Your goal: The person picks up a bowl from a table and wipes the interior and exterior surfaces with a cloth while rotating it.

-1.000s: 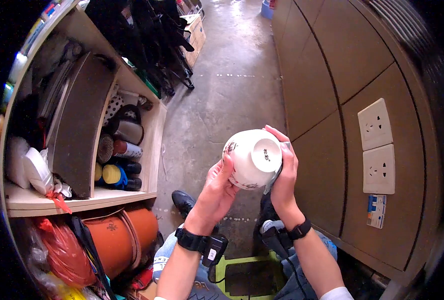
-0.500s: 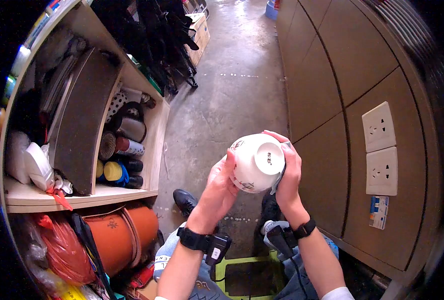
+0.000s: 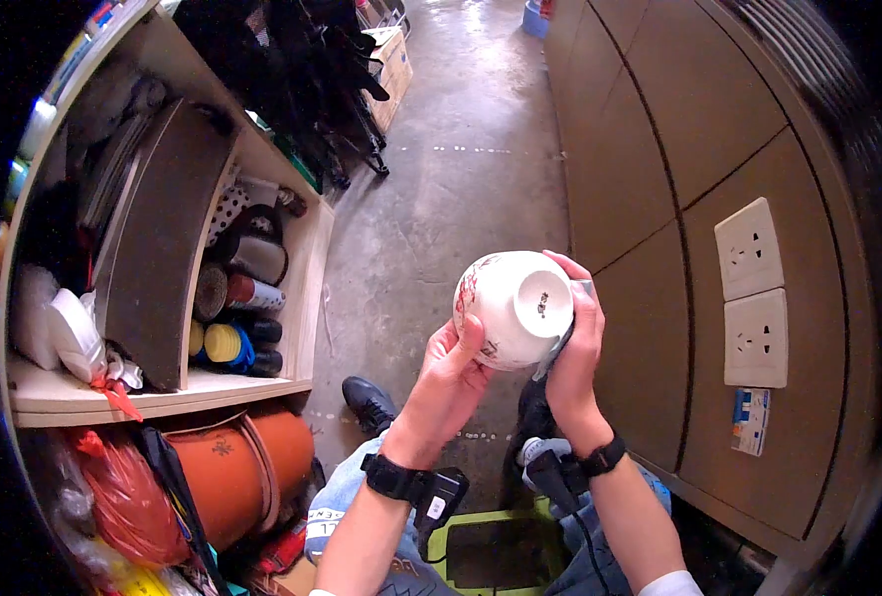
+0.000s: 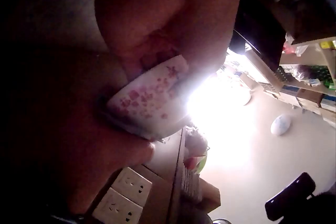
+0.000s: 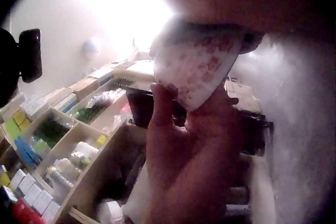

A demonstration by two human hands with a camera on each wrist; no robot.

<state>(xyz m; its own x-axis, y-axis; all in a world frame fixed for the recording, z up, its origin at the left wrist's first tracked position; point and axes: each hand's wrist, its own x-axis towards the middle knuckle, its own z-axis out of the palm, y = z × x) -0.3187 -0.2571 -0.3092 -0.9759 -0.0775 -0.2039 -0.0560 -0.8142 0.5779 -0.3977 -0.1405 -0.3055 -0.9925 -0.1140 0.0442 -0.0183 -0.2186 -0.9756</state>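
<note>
A white bowl with red floral patterns (image 3: 501,313) is held bottom up between both hands, its foot ring and dark mark facing the head camera. The left hand (image 3: 447,382) grips its left side, thumb on the outer wall. On the right side the right hand (image 3: 575,353) holds the bowl through a grey-green cloth (image 3: 548,364), which shows along the rim. In the left wrist view the patterned wall of the bowl (image 4: 152,100) lies between the two hands. The right wrist view shows the bowl (image 5: 194,66) with the left hand (image 5: 194,155) under it.
An open wooden shelf (image 3: 163,402) with bottles and bags stands at the left, above an orange-red drum (image 3: 227,477). Brown cabinets with wall sockets (image 3: 755,338) line the right. A green stool (image 3: 501,521) is below, between the legs. Folded black frames and a box (image 3: 389,74) stand farther off.
The bowl has turned between the hands, bringing more red pattern into view at its left side. The left hand has shifted slightly right along with it.
</note>
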